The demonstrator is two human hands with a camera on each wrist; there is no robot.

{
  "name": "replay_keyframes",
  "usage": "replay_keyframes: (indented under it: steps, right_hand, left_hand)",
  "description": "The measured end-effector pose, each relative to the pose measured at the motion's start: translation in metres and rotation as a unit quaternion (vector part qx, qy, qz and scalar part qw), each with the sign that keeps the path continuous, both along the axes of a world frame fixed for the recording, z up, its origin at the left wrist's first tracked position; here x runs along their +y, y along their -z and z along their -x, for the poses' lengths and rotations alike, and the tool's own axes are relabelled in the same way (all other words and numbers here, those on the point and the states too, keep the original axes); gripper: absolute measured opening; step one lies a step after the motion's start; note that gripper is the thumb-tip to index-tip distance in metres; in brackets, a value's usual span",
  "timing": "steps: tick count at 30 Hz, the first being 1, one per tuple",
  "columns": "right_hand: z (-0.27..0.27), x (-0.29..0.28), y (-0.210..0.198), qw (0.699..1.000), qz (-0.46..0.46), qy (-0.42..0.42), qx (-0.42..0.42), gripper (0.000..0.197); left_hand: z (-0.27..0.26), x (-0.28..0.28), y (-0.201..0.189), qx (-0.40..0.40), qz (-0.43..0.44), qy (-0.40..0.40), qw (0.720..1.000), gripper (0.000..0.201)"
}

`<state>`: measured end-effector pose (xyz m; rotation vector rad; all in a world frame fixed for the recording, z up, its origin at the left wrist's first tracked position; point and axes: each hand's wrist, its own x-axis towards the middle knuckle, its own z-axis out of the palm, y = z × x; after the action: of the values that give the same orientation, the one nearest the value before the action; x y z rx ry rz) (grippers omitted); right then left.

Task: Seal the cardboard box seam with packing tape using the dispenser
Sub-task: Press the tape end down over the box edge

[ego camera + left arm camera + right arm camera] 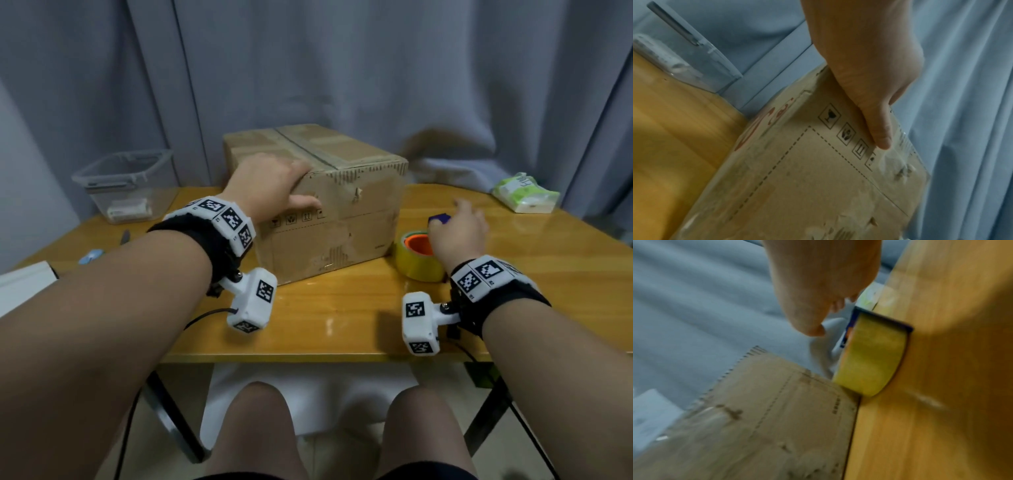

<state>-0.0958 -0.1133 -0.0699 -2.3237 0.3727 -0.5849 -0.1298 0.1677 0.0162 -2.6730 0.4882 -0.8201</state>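
- We had our left hand (270,181) draped over the near top edge of the cardboard box (329,219), fingers spread on the lid and the thumb (880,129) pressed flat down the front face beside the printed handling symbols; the fingertips themselves were hidden behind the edge in the left wrist view.
- Our right hand (459,233) hovered over the tape dispenser (419,255), fingers loosely bent and not clamped on anything; whether a fingertip touched the blue handle (440,218) we could not tell, since the right wrist view was blurred.
- The yellow roll lay flat just below those fingers, its orange core facing up and the blue handle pointing away from us; it sat almost against the box's right front corner.
- The seam (301,147) ran away from our left fingers along the lid's long axis, toward the curtain (342,68).
- Beyond the right fingers the wooden table (342,325) lay bare up to a green tissue pack (524,193) near its far edge.
- Left of our left hand stood a clear plastic tub (126,185), well apart from the box.
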Motion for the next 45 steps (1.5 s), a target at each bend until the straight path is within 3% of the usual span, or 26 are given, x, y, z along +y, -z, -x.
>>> replay_keyframes:
  steps: [2,3,5,7,16,23,32,36,38,41,45]
  right_hand:
    - [0.004,0.015,-0.015,0.985,-0.029,-0.103,-0.135,0.038]
    - [0.005,0.025,-0.021,0.971,-0.070,-0.162,-0.163,0.030]
    - [0.009,0.048,-0.031,0.945,-0.161,-0.254,-0.128,0.015]
    - [0.009,0.067,-0.034,0.929,-0.220,-0.286,-0.084,0.006]
    - [0.015,0.101,-0.021,0.906,-0.319,-0.274,-0.053,0.010]
    - [0.019,0.108,-0.020,0.908,-0.294,-0.296,-0.051,0.021]
    - [0.029,0.082,-0.047,0.910,-0.245,-0.333,0.040,0.028]
    - [0.030,0.080,-0.059,0.903,-0.267,-0.327,0.081,0.031]
    - [0.030,0.082,-0.058,0.903,-0.269,-0.318,0.104,0.030]
    - [0.028,0.084,-0.055,0.903,-0.272,-0.306,0.126,0.027]
    - [0.026,0.084,-0.055,0.905,-0.266,-0.301,0.138,0.024]
  left_hand:
    - [0.000,0.009,-0.001,0.003,0.016,0.005,1.000,0.065]
    - [0.000,0.011,0.000,0.005,0.022,0.006,1.000,0.065]
    - [0.001,0.011,0.001,0.010,0.029,0.005,1.000,0.064]
    - [0.002,0.009,0.002,0.013,0.043,0.000,0.999,0.062]
    - [0.000,0.001,0.016,-0.021,0.045,-0.024,0.998,0.062]
    - [-0.004,-0.003,0.019,-0.024,0.041,-0.039,0.998,0.064]
    - [-0.002,0.002,0.013,0.013,0.023,-0.002,1.000,0.076]
    - [-0.007,0.006,-0.001,0.081,0.054,0.021,0.995,0.075]
    - [-0.007,0.007,-0.008,0.130,0.111,0.038,0.984,0.068]
    - [-0.009,-0.004,-0.013,0.135,0.204,0.061,0.968,0.060]
    - [-0.022,-0.025,-0.016,0.144,0.181,0.081,0.969,0.052]
